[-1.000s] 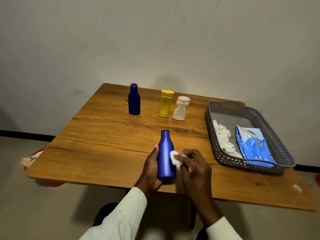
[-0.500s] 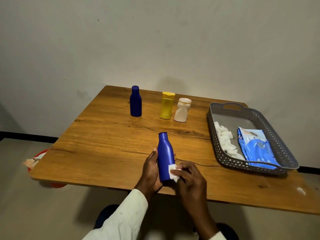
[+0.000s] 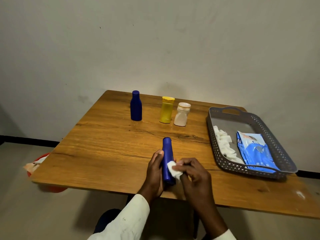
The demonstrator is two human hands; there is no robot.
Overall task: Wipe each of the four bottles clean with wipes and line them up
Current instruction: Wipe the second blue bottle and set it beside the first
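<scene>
Near the counter's (image 3: 103, 153) front edge, the left hand (image 3: 155, 172) grips a tilted dark blue plastic bottle (image 3: 167, 161) while the right hand (image 3: 194, 174) pinches a crumpled white wipe (image 3: 174, 169) against it, so wiping seems unfinished, with three bottles standing near the far edge.

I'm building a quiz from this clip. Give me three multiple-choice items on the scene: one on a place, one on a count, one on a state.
1. Where is the blue wipes packet?
A. in the gray tray
B. on the floor
C. beside the yellow bottle

2. How many bottles stand at the table's far side?
A. one
B. three
C. five

3. What does the left hand do?
A. rests flat
B. grips the blue bottle
C. hangs idle

Answers: 1 A, it lies inside the tray. 2 B, blue, yellow and white stand there. 3 B, its fingers wrap the bottle while the right hand rubs a wipe on it.
</scene>
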